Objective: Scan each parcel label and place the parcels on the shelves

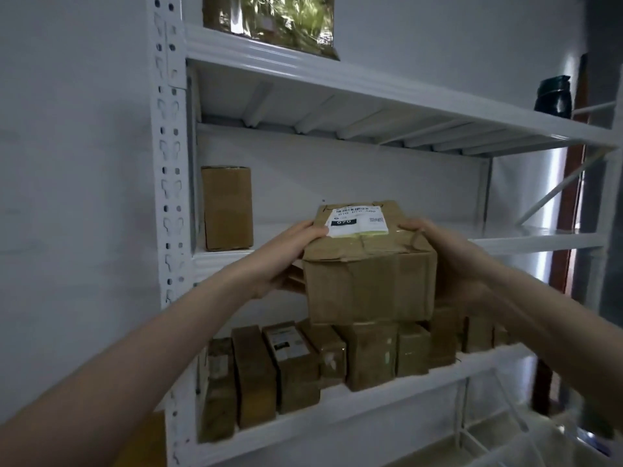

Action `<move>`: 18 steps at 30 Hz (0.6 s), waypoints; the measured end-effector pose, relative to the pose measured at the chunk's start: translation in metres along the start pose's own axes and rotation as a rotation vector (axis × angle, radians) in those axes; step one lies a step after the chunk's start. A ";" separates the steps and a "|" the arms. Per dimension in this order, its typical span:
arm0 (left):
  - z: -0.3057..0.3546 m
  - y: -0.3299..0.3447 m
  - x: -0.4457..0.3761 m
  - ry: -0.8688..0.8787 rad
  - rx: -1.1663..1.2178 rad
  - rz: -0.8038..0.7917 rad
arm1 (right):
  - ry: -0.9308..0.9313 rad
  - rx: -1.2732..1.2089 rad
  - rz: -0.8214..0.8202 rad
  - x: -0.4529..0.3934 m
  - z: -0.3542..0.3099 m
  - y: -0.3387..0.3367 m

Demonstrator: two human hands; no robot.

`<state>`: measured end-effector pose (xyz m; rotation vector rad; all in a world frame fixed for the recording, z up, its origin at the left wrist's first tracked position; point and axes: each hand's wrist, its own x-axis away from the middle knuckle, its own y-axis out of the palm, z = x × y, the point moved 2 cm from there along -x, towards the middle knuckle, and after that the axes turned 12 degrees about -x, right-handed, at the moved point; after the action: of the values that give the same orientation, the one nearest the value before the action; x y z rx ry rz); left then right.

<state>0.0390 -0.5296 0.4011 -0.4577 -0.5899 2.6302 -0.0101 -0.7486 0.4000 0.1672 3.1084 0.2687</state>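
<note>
head view: a taped cardboard parcel is held up at centre frame, in front of the middle shelf of a white metal rack. the left hand grips its nine o'clock side, thumb curled over the top edge beside the white shipping label; its other fingers are hidden behind the box. the right hand grips the three o'clock side, thumb on top and fingers out of sight underneath. the label reads "070", the rest too blurred to make out. whether the parcel's far edge touches the shelf cannot be told. at nine o'clock an upright brown box stands on that shelf. at six o'clock a row of parcels fills the lower shelf, partly hidden by the held box. at twelve o'clock a shiny packet is cut off by the frame. at two o'clock sits a dark object, unclear.
</note>
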 end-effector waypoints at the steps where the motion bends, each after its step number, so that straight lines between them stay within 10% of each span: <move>1: 0.003 -0.007 -0.008 0.003 -0.031 0.031 | -0.012 0.000 -0.001 -0.015 -0.009 0.004; 18: -0.010 -0.062 -0.112 0.385 -1.082 0.448 | 0.061 0.360 -0.108 -0.198 -0.076 0.076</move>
<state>0.1590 -0.5256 0.4460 -1.4913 -1.9167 2.2308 0.1930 -0.7089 0.4898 -0.0058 3.1816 -0.2960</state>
